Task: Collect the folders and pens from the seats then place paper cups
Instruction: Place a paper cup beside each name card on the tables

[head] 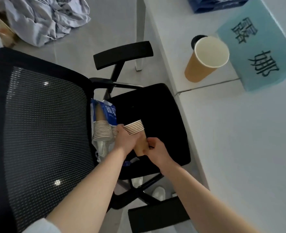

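Note:
Over the black chair seat (157, 115), my left hand (127, 140) grips a short stack of brown paper cups (135, 130), rims pointing up and away. My right hand (157, 151) pinches the bottom end of that stack. Against the chair's backrest lies a torn blue and white cup package (107, 111) with several more stacked cups (102, 132) spilling from it. A single brown paper cup (204, 59) stands upright on the white table (239, 148), beside a light blue name card (263, 47).
The mesh backrest (43, 132) fills the left side. Two black armrests (123, 54) flank the seat. Crumpled grey cloth (44, 19) lies on the floor at top left. A blue item (217, 4) sits at the table's far edge.

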A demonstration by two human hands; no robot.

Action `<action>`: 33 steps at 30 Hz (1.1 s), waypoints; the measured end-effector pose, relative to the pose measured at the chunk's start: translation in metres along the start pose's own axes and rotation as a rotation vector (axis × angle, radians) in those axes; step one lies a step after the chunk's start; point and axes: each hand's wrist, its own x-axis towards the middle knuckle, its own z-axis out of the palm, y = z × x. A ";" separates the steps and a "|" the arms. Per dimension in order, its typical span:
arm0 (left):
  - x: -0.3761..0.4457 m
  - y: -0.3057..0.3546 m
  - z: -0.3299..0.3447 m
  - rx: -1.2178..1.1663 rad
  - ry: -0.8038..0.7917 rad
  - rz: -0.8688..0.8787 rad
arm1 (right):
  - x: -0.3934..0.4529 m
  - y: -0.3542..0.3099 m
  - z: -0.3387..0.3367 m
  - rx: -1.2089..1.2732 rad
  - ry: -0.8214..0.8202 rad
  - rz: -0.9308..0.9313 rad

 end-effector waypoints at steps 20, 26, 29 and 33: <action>0.049 -0.035 0.008 0.629 0.086 0.135 | 0.045 0.031 0.038 0.140 0.060 0.149; 0.007 -0.006 -0.005 0.564 0.081 0.149 | -0.006 0.021 0.009 0.145 0.099 0.204; -0.023 0.014 -0.012 0.522 0.024 0.133 | -0.039 0.015 -0.002 0.088 0.104 0.181; -0.074 0.038 -0.018 0.441 0.005 0.157 | -0.089 0.008 -0.020 0.035 0.094 0.124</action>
